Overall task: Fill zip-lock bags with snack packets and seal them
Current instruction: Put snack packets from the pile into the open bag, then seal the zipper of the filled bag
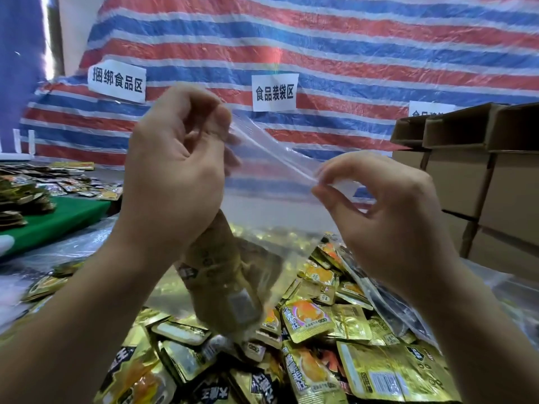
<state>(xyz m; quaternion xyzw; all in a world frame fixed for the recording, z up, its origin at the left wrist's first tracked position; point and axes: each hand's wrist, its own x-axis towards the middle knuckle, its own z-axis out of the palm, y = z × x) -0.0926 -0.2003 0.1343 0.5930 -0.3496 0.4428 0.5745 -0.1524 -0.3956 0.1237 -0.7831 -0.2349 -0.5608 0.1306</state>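
Zip-lock bag [262, 193], clear and hanging in mid-air at the centre of the view, is held up by its top edge so that its contents drop to the bottom and the seal strip is pulled taut between the two hands. Inside it, low on the left, a clump of gold snack packets [224, 287] sags under its own weight, which judging by the task means the filling is done and the closing is in hand. The left hand [175, 158] has its fingers curled over and pinches the left end of the strip, anchoring it high. The right hand [376, 211], a little lower and to the right, pinches the strip between thumb and fingertips, the other fingers loosely bent; that grip looks suited to pressing the zip shut along its run. Below, near the viewer, lies a heap of loose packets [335, 345], kept right under the bag for easy reach. On the far right stand cardboard boxes [472, 170], probably for finished bags. Behind hangs a striped tarp [350, 53] with paper labels [274, 93] marking work zones.
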